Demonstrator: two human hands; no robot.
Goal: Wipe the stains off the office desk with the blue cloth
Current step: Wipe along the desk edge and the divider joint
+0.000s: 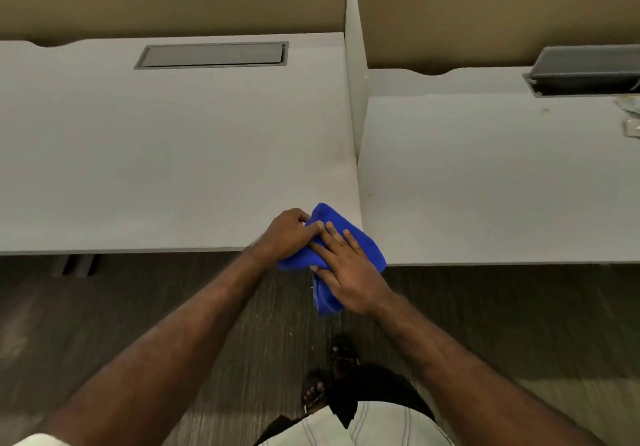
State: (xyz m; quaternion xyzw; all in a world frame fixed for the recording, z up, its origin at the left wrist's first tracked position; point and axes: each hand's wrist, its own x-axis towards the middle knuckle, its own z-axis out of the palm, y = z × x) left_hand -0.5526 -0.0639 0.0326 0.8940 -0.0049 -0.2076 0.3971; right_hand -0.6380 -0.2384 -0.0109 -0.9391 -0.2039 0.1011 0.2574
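Observation:
Both my hands hold the bunched blue cloth (363, 241) over the front edge of the white office desk (156, 154), right where the white divider panel (355, 74) ends. My left hand (291, 232) grips the cloth's left side with curled fingers. My right hand (349, 269) lies across the cloth with fingers spread, and part of the cloth hangs below it past the desk edge. A faint brownish smudge (343, 151) shows on the desk beside the divider. A small stain (545, 110) marks the neighbouring desk (485, 185) on the right.
A closed grey cable hatch (212, 55) is set into the back of the left desk. An open grey cable tray (585, 71) and some small items (632, 116) sit at the right desk's far right. Dark carpet (138, 307) and my sandalled feet (332, 373) lie below.

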